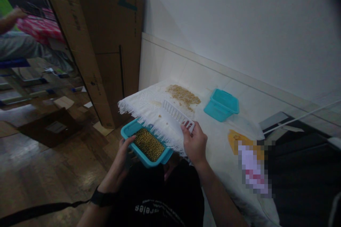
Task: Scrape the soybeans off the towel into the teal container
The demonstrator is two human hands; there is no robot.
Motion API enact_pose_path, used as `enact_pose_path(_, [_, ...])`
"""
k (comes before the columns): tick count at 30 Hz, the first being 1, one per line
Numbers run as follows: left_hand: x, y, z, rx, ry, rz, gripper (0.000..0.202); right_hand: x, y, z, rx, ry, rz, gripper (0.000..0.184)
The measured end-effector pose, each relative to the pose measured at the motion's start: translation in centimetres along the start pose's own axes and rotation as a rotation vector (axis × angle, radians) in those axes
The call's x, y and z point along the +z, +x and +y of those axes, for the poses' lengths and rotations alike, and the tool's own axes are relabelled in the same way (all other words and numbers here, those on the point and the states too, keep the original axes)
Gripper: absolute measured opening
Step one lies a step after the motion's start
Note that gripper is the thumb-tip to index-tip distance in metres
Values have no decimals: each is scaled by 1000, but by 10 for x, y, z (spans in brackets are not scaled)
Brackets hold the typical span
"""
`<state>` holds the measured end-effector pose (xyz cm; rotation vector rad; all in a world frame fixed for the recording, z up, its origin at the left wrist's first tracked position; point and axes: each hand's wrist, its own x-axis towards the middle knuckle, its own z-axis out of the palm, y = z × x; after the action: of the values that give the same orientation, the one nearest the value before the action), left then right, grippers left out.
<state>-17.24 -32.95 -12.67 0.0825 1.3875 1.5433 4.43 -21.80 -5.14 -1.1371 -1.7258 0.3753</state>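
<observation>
My left hand (125, 152) grips the near left side of a teal plastic container (128, 127), thumb over its rim. Small green beans (148, 143), like mung beans, lie inside it. The container is held just below the fringed edge of a white tablecloth (138, 103). Pinched at one end by my right hand (195, 142) is a white slotted plastic strip (174, 110), held low over the cloth. Beyond the strip, tan beans (183, 95) are spread in a loose patch. Whether the strip touches the cloth I cannot tell.
A second teal container (222, 103) stands right of the tan beans, beside a clear lid (247, 126). An orange packet (234, 142) lies nearer me. Left of the table rises a tall cardboard box (106, 25). A person's arm (12, 19) shows far left.
</observation>
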Motion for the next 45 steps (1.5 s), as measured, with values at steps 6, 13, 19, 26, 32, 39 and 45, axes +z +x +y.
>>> enact_pose_path(6, [-7, 5, 5, -5, -14, -15, 63, 3, 1, 3, -7, 57, -56, 21])
enact_pose_path(13, [-14, 10, 10, -11, -20, -18, 73, 14, 8, 0, 11, 97, -104, 21])
enact_pose_path(19, [-12, 7, 10, -22, -20, -24, 74, 18, 8, -4, 16, 150, -142, 18])
enact_pose_path(26, [-5, 0, 6, -1, -14, 6, 63, 8, -11, -13, -7, 182, -184, 20])
enact_pose_path(32, [-6, 1, 4, -22, -12, -23, 69, 0, 9, 4, 47, 69, 139, 28])
enact_pose_path(39, [-8, 4, 3, -31, -5, -35, 72, -3, 24, 19, 56, -106, 147, 27])
enact_pose_path(45, [-6, 2, 3, -12, -5, -33, 60, -5, 11, 17, 86, -66, 134, 22])
